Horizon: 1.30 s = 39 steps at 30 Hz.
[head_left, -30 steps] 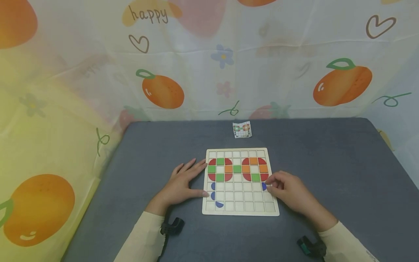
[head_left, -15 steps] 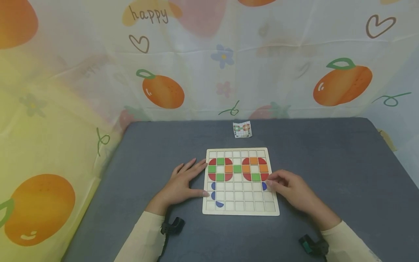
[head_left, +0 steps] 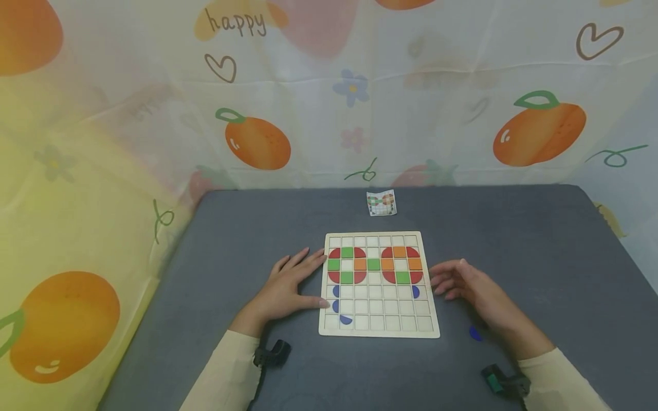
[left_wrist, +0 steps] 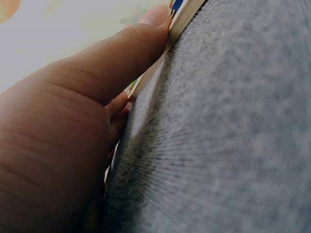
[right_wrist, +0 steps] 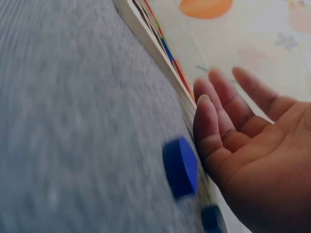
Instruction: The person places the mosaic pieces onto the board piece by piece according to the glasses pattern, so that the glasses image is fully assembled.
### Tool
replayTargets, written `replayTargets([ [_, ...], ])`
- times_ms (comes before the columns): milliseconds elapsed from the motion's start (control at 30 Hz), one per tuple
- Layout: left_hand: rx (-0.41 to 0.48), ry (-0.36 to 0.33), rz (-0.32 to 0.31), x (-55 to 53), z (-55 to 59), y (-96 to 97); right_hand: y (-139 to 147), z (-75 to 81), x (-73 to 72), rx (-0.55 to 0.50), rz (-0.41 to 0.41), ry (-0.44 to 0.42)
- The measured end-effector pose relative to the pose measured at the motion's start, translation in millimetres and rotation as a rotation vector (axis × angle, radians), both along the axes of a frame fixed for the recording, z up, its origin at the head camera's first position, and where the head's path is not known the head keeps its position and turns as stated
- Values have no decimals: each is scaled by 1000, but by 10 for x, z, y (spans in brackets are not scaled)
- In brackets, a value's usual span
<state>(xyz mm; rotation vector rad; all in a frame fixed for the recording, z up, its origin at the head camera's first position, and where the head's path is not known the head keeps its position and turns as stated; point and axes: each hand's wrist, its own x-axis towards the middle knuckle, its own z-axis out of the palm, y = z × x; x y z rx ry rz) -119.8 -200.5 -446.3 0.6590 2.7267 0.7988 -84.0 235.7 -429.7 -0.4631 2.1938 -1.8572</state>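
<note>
A pale wooden grid board (head_left: 380, 331) lies flat on the table. Red, green and orange pieces fill two ring shapes in its upper rows. Below them sit several blue segment-shaped pieces, one of them a blue piece (head_left: 416, 291) at the right side. My left hand (head_left: 280, 294) is spread along the board's left edge, thumb and a fingertip touching it. Just off the right edge hovers my right hand (head_left: 470, 291), fingers loosely bent and holding nothing. Near its wrist lies a loose blue piece (head_left: 475, 333), and the right wrist view shows another dark blue piece (right_wrist: 213, 218).
A small printed pattern card (head_left: 381, 203) lies behind the board, near the back of the grey table (head_left: 257, 222). A patterned cloth (head_left: 319, 114) hangs behind the table. Each forearm carries a black wrist camera (head_left: 272, 354).
My right hand has let go of the blue piece at the board's right side and drawn back to the right, uncovering a loose blue piece on the table. The left hand stays put.
</note>
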Motion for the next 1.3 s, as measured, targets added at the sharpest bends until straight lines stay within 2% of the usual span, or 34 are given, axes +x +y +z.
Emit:
replayTargets([
  [533,0,-15,1,-3,-2,-10,520,-83,109,-92,12,68],
  [700,7,-16,4,4,14,-4,665,-119,150,-153,59,74],
  [800,7,-15,4,6,17,1,735,-127,169,-153,76,69],
  [900,6,-14,3,7,16,6,786,-125,199,-70,55,64],
  [1067,1,-17,7,4,8,5,841,-108,241,113,25,0],
  [1167,1,-17,6,3,6,3,880,-93,241,206,62,-7],
  [1300,-1,-15,5,4,10,6,935,-87,231,317,138,73],
])
